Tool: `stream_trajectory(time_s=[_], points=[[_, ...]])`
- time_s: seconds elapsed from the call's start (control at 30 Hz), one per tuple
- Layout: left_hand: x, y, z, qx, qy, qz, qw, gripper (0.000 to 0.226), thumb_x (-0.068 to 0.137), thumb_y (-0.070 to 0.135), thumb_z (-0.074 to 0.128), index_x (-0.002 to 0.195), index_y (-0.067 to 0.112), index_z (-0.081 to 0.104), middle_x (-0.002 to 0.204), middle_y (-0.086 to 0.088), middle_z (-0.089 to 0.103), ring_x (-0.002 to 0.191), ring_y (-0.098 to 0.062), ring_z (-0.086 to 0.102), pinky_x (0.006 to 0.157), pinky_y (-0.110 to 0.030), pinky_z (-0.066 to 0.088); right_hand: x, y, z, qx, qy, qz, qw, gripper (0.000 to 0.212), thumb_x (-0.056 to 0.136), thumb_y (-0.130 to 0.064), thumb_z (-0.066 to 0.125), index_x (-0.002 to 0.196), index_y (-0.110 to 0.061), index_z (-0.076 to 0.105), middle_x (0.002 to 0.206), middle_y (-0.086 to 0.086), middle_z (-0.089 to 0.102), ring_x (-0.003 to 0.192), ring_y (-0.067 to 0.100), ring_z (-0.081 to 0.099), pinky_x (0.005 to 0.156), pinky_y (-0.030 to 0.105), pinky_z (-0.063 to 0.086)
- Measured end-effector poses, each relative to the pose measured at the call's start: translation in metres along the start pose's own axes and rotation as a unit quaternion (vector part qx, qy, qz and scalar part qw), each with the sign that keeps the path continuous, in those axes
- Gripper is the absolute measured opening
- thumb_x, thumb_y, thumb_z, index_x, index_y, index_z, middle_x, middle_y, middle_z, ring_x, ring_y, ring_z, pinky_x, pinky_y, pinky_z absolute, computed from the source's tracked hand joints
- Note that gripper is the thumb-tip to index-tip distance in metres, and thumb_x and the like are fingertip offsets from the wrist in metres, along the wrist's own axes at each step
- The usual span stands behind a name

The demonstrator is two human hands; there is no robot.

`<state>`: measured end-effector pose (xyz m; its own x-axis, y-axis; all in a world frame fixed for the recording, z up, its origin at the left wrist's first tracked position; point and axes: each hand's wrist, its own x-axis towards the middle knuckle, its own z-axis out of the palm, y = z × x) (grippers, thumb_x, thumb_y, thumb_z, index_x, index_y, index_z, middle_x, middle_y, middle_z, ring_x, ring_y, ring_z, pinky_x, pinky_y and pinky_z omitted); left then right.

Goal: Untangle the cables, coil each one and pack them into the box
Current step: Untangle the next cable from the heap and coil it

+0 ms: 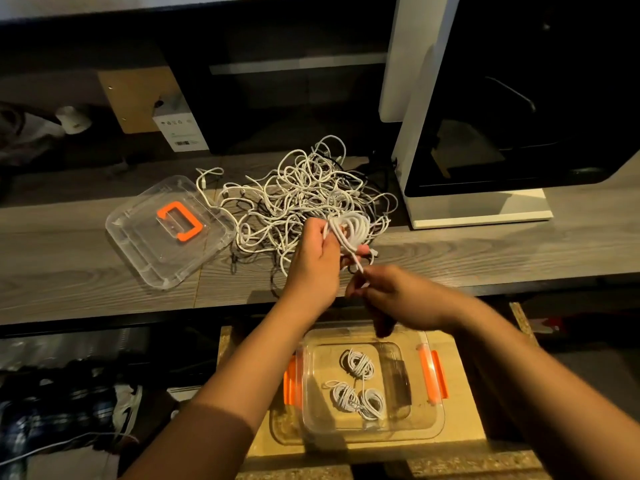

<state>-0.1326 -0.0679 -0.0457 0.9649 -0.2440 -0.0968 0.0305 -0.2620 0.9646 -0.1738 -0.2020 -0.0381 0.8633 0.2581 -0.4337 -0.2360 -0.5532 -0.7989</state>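
A tangled heap of white and black cables [298, 192] lies on the wooden desk. In front of it my left hand [313, 261] grips a white cable coil [351, 230] of several loops. My right hand [388, 292] pinches the loose end of that same cable just below the coil. Under the desk edge a clear plastic box [434, 427] with orange latches sits on a wooden stool; three coiled white cables [358, 384] lie inside it.
The box's clear lid [138, 237] with an orange handle lies on the desk to the left of the heap. A white machine [478, 209] with a dark window stands at the right. A small white carton [180, 129] stands at the back. Clothes and shoes lie on the floor at lower left.
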Motion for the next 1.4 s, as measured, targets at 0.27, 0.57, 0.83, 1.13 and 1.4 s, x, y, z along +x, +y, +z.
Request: stream_trajectory(time_s=[0.27,0.57,0.83,1.13,1.4], points=[[0.004,-0.022,-0.007,0.372,-0.018,0.051,0.927,0.012,0.094,0.002,0.035,0.098,0.011,0.029,0.086,-0.005,0.044,0.075,-0.021,0.044,0.059,-0.030,0.026,-0.018,-0.019,-0.002,-0.293,0.140,-0.125,0.937,0.015,0.096,-0.021,0.049,0.104,-0.017,0.061,0.072,-0.004,0.062,0.067,0.009,0.059,0.065,0.027,0.049],[-0.016,-0.002,-0.011,0.184,-0.242,0.160,0.939,0.007,0.097,0.008,0.040,0.097,0.016,0.042,0.079,0.003,0.049,0.070,-0.012,0.044,0.060,-0.024,0.033,-0.011,-0.017,-0.051,0.150,0.162,-0.084,0.972,0.007,0.091,-0.008,0.054,0.085,-0.007,0.057,0.058,0.006,0.055,0.051,0.017,0.056,0.049,0.023,0.050],[-0.010,0.002,0.006,-0.185,-0.131,0.046,0.973,0.020,0.094,0.003,0.044,0.094,0.017,0.058,0.100,-0.001,0.059,0.089,-0.006,0.055,0.080,-0.018,0.044,0.002,0.013,-0.010,0.562,0.087,-0.060,0.821,0.009,0.082,-0.016,0.050,0.085,-0.015,0.059,0.051,-0.006,0.042,0.038,0.002,0.033,0.040,0.014,0.028],[-0.009,-0.002,0.020,-0.547,-0.078,-0.229,0.801,0.036,0.092,0.020,0.031,0.081,0.006,0.062,0.066,-0.006,0.060,0.054,-0.013,0.047,0.066,-0.030,0.036,-0.002,0.011,0.011,0.557,0.134,-0.116,0.811,0.027,0.077,-0.007,0.050,0.095,-0.010,0.071,0.092,0.005,0.074,0.065,0.012,0.065,0.053,0.017,0.047],[-0.008,-0.005,0.022,-0.575,-0.069,-0.269,0.770,0.034,0.095,0.023,0.031,0.096,0.007,0.062,0.086,-0.009,0.067,0.085,-0.018,0.060,0.082,-0.033,0.042,-0.007,-0.005,-0.005,0.251,0.254,-0.192,0.914,0.018,0.088,-0.004,0.058,0.071,-0.008,0.061,0.053,-0.010,0.053,0.048,-0.001,0.045,0.047,0.008,0.034]])
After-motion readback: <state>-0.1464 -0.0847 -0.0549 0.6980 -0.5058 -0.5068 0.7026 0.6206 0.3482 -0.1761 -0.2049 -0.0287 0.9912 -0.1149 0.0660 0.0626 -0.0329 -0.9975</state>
